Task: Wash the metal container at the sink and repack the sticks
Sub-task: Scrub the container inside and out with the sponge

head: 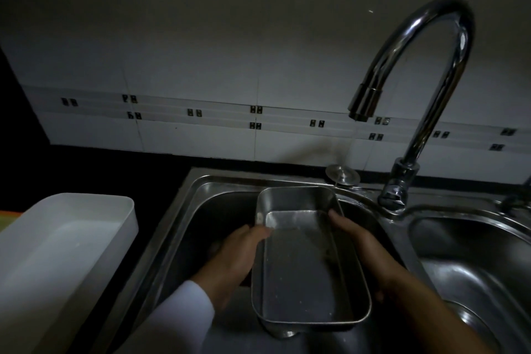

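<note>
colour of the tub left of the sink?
White, plain, no pattern. The tub shows in the head view, on the counter beside the sink.

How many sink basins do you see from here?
2. The left basin lies under the metal container, which the left hand and right hand hold by its long sides. The right basin sits past the faucet, cut off by the frame.

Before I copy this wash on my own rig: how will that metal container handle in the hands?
The metal container looks thin-walled and empty, so probably light and stiff. Its shiny faces look speckled with droplets, so likely slippery; left hand and right hand clasp its long sides over the sink.
</note>
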`<control>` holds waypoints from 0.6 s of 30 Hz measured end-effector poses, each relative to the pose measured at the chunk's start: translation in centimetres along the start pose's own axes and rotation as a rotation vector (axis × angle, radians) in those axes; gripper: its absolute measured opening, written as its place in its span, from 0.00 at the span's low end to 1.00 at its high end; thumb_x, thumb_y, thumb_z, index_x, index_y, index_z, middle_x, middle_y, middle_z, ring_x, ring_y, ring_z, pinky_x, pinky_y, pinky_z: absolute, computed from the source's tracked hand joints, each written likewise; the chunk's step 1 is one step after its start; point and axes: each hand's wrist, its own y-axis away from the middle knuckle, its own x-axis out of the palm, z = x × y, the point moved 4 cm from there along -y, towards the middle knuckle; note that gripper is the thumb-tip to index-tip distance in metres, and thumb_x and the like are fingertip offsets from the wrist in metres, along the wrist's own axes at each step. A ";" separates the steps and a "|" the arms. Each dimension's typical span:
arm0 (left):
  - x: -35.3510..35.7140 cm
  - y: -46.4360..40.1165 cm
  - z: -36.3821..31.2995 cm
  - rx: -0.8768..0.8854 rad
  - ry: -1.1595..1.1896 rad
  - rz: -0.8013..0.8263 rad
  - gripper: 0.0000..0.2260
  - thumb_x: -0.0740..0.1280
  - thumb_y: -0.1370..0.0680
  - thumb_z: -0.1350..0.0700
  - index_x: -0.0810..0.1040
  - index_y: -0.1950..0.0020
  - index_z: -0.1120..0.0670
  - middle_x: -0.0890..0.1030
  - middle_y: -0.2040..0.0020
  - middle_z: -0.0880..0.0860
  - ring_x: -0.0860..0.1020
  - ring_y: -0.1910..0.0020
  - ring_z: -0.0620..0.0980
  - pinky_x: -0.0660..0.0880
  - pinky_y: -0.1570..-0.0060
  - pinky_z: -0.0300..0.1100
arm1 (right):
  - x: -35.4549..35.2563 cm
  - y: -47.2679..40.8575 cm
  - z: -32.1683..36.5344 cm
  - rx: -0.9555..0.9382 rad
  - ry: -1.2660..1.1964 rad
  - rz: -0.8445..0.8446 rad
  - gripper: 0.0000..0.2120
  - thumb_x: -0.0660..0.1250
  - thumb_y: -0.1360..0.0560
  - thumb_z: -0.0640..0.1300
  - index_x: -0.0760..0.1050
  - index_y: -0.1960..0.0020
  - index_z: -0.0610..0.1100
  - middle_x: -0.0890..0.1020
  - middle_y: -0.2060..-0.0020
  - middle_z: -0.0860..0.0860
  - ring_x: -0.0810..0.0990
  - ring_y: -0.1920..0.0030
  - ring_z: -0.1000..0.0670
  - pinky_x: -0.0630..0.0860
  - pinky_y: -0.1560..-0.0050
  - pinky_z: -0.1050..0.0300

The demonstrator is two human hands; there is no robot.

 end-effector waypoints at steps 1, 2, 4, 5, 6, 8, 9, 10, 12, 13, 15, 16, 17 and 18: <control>0.0 -0.1 -0.2 0.027 0.010 -0.027 0.14 0.67 0.20 0.44 0.85 0.44 0.52 0.88 0.50 0.60 0.87 0.49 0.62 0.82 0.42 0.62 | -0.3 -0.3 0.0 -0.032 0.020 -0.061 0.24 0.59 0.19 0.58 0.88 0.59 0.46 0.88 0.61 0.45 0.87 0.62 0.46 0.80 0.57 0.54; -0.1 -0.1 -0.4 0.052 0.021 -0.047 0.13 0.66 0.19 0.46 0.84 0.43 0.53 0.88 0.50 0.59 0.86 0.50 0.61 0.83 0.47 0.58 | -0.9 -0.7 -0.2 -0.073 0.062 -0.183 0.25 0.58 0.19 0.59 0.88 0.59 0.49 0.88 0.61 0.47 0.86 0.58 0.45 0.80 0.52 0.51; -0.2 0.1 -0.8 0.109 -0.034 -0.080 0.12 0.65 0.18 0.46 0.81 0.42 0.51 0.86 0.49 0.56 0.85 0.50 0.57 0.80 0.53 0.49 | -2.7 -1.5 -0.2 -0.247 0.255 -0.396 0.19 0.57 0.19 0.58 0.85 0.52 0.53 0.86 0.55 0.49 0.82 0.49 0.43 0.78 0.40 0.40; -0.2 0.2 -0.8 0.142 -0.096 -0.099 0.12 0.65 0.18 0.44 0.80 0.42 0.50 0.85 0.48 0.55 0.84 0.50 0.55 0.79 0.52 0.48 | -3.2 -1.4 0.0 -0.369 0.372 -0.477 0.14 0.58 0.19 0.55 0.81 0.44 0.55 0.84 0.48 0.48 0.81 0.44 0.43 0.77 0.36 0.38; -0.2 0.2 -0.7 0.174 -0.158 -0.110 0.13 0.65 0.19 0.41 0.79 0.41 0.48 0.85 0.47 0.53 0.84 0.49 0.53 0.80 0.47 0.50 | -3.2 -1.3 0.4 -0.488 0.472 -0.530 0.15 0.60 0.20 0.50 0.77 0.36 0.57 0.80 0.41 0.47 0.80 0.39 0.45 0.77 0.35 0.41; 0.1 0.3 -0.4 0.209 -0.217 -0.079 0.23 0.64 0.25 0.32 0.76 0.34 0.41 0.84 0.41 0.49 0.83 0.43 0.52 0.79 0.39 0.57 | -1.3 0.0 1.4 -0.666 0.543 -0.500 0.26 0.64 0.20 0.39 0.68 0.25 0.57 0.73 0.30 0.53 0.74 0.32 0.54 0.74 0.33 0.57; 0.2 0.4 -0.3 0.213 -0.199 -0.053 0.29 0.64 0.29 0.28 0.72 0.29 0.36 0.83 0.36 0.47 0.82 0.39 0.52 0.78 0.36 0.59 | 0.0 0.6 1.7 -0.703 0.592 -0.450 0.29 0.66 0.20 0.38 0.67 0.24 0.58 0.72 0.30 0.58 0.72 0.31 0.56 0.72 0.32 0.59; 0.4 0.5 -0.3 0.213 -0.163 -0.033 0.34 0.64 0.31 0.26 0.66 0.25 0.31 0.80 0.32 0.46 0.80 0.34 0.53 0.76 0.33 0.60 | 1.4 1.0 1.6 -0.727 0.692 -0.409 0.29 0.68 0.22 0.39 0.68 0.25 0.60 0.73 0.33 0.63 0.71 0.30 0.56 0.71 0.32 0.57; 0.7 0.7 -0.7 0.266 -0.105 -0.036 0.35 0.65 0.28 0.27 0.61 0.22 0.28 0.77 0.27 0.44 0.77 0.29 0.51 0.73 0.28 0.58 | 4.0 1.3 1.4 -0.751 1.022 -0.364 0.28 0.74 0.27 0.49 0.71 0.30 0.64 0.74 0.44 0.71 0.70 0.35 0.54 0.71 0.36 0.53; 0.7 0.7 -0.9 0.298 -0.093 -0.050 0.32 0.65 0.25 0.30 0.62 0.22 0.29 0.77 0.27 0.43 0.77 0.29 0.49 0.73 0.27 0.57 | 4.6 1.2 1.3 -0.719 1.127 -0.309 0.26 0.75 0.30 0.53 0.74 0.33 0.65 0.76 0.46 0.70 0.71 0.39 0.54 0.72 0.38 0.53; 0.6 0.9 -1.3 0.335 -0.074 -0.068 0.27 0.64 0.21 0.35 0.63 0.22 0.30 0.78 0.28 0.43 0.77 0.30 0.48 0.73 0.28 0.56 | 5.4 0.7 0.7 -0.612 1.171 -0.113 0.27 0.76 0.32 0.58 0.76 0.33 0.63 0.77 0.43 0.63 0.76 0.42 0.56 0.76 0.39 0.56; 0.6 1.0 -1.4 0.340 -0.080 -0.082 0.27 0.63 0.22 0.34 0.63 0.22 0.29 0.78 0.28 0.43 0.78 0.30 0.48 0.74 0.28 0.56 | 5.2 0.4 0.2 -0.551 1.162 -0.037 0.30 0.76 0.32 0.60 0.74 0.32 0.63 0.75 0.41 0.62 0.78 0.43 0.57 0.77 0.39 0.57; 0.5 1.0 -1.4 0.346 -0.084 -0.096 0.29 0.62 0.24 0.32 0.63 0.23 0.28 0.78 0.28 0.43 0.77 0.30 0.48 0.74 0.29 0.57 | 5.3 0.5 0.0 -0.488 1.168 0.011 0.31 0.76 0.32 0.62 0.72 0.30 0.64 0.74 0.41 0.61 0.79 0.44 0.57 0.78 0.40 0.57; 0.5 0.9 -1.2 0.342 -0.091 -0.103 0.30 0.62 0.25 0.31 0.62 0.23 0.28 0.77 0.27 0.43 0.77 0.29 0.47 0.74 0.28 0.57 | 5.0 0.5 -0.3 -0.429 1.198 0.012 0.32 0.75 0.32 0.62 0.70 0.30 0.65 0.74 0.40 0.60 0.80 0.44 0.57 0.79 0.40 0.56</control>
